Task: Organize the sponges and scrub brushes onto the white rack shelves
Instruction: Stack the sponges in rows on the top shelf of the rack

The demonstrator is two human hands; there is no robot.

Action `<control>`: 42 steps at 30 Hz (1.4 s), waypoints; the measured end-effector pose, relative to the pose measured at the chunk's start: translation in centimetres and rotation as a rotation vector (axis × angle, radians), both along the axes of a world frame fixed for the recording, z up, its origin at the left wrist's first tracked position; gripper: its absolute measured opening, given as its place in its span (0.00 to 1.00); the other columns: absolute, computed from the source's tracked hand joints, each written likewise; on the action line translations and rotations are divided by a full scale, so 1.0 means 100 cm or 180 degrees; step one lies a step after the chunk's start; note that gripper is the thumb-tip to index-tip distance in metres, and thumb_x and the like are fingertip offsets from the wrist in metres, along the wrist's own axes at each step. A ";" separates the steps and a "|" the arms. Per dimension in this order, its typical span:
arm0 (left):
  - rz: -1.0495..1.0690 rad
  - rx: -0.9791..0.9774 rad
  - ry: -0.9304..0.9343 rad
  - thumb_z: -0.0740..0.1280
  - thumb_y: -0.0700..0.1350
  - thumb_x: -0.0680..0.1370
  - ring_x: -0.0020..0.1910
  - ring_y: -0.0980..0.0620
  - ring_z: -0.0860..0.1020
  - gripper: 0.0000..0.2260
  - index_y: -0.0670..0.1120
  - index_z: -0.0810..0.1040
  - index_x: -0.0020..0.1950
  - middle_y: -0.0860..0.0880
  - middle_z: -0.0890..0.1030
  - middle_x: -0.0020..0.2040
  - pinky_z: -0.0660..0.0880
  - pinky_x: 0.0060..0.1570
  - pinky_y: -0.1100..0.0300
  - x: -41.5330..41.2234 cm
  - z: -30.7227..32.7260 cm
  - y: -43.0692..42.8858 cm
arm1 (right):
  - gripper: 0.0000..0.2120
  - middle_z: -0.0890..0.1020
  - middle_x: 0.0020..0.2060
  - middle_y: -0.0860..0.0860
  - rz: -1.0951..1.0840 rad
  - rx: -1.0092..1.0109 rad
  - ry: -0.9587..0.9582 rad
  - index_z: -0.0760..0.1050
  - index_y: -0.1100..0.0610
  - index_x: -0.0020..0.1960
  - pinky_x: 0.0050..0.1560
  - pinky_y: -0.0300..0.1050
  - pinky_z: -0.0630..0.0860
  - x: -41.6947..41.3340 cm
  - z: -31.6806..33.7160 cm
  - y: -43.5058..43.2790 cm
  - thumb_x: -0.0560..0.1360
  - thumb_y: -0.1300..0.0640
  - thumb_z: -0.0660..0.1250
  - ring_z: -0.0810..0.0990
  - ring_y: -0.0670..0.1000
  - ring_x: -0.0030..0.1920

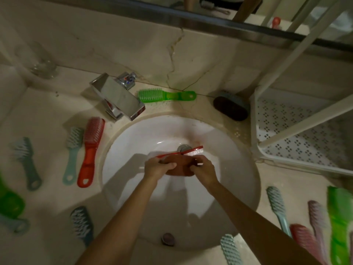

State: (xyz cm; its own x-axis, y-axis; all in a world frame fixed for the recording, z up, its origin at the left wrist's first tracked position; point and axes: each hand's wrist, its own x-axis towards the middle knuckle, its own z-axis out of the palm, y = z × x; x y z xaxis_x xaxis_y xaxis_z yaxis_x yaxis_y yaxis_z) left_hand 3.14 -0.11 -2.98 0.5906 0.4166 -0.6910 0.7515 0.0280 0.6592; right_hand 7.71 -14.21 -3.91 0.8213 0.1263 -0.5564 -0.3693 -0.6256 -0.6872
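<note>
Red brush (172,153), handle in left grip (159,167), over sink (133,142)

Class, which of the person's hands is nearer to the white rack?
Right. The right hand is over the basin, closer to the white rack at its right; the left hand is beside it, farther left.

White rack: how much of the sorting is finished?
Done: the lower shelf of the white rack holds nothing visible. In hand: the left hand grips a red brush, the right hand a brown sponge, over the sink. Left: the green brush, dark scrubber and many others around the counter.
</note>
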 end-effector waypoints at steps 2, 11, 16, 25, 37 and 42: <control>0.0307 -0.0166 -0.0221 0.75 0.44 0.68 0.54 0.43 0.79 0.21 0.40 0.77 0.59 0.40 0.81 0.56 0.77 0.54 0.53 0.008 0.020 -0.002 | 0.15 0.80 0.49 0.55 -0.0214 0.0223 -0.0254 0.77 0.60 0.54 0.52 0.47 0.77 0.009 0.022 0.000 0.70 0.70 0.62 0.79 0.57 0.50; 0.0664 0.0015 -0.1053 0.71 0.44 0.72 0.50 0.45 0.77 0.12 0.44 0.73 0.52 0.45 0.78 0.51 0.73 0.47 0.58 0.051 0.093 -0.013 | 0.33 0.56 0.75 0.61 0.0208 -0.1516 -0.2057 0.51 0.62 0.75 0.74 0.56 0.59 0.104 0.099 0.003 0.74 0.65 0.61 0.55 0.62 0.75; 0.0477 0.0314 -0.1039 0.71 0.46 0.73 0.48 0.48 0.75 0.12 0.43 0.74 0.52 0.46 0.77 0.50 0.71 0.48 0.60 0.062 0.102 -0.009 | 0.32 0.58 0.73 0.60 0.0751 -0.2865 -0.1559 0.50 0.63 0.74 0.74 0.52 0.54 0.133 0.090 0.003 0.76 0.60 0.62 0.54 0.60 0.74; 0.0137 0.0739 -0.0988 0.68 0.46 0.75 0.58 0.42 0.75 0.18 0.39 0.70 0.61 0.41 0.76 0.59 0.70 0.50 0.58 0.053 0.123 -0.019 | 0.19 0.75 0.56 0.60 0.0707 -0.2294 -0.2193 0.71 0.63 0.57 0.64 0.53 0.68 0.104 0.107 -0.010 0.69 0.58 0.68 0.71 0.61 0.61; 0.0394 0.1581 -0.2186 0.67 0.47 0.75 0.59 0.42 0.76 0.18 0.41 0.68 0.61 0.42 0.76 0.59 0.70 0.50 0.55 0.036 0.279 -0.048 | 0.21 0.69 0.51 0.47 0.0963 0.0286 -0.3113 0.59 0.57 0.57 0.36 0.29 0.74 0.025 0.292 -0.015 0.71 0.59 0.68 0.74 0.45 0.48; 0.0461 0.1677 -0.2691 0.66 0.45 0.75 0.58 0.44 0.75 0.15 0.43 0.69 0.59 0.45 0.77 0.59 0.68 0.46 0.58 0.021 0.356 -0.064 | 0.24 0.71 0.53 0.49 0.1180 0.0400 -0.3624 0.59 0.55 0.56 0.45 0.39 0.73 0.013 0.360 -0.039 0.69 0.54 0.70 0.75 0.50 0.52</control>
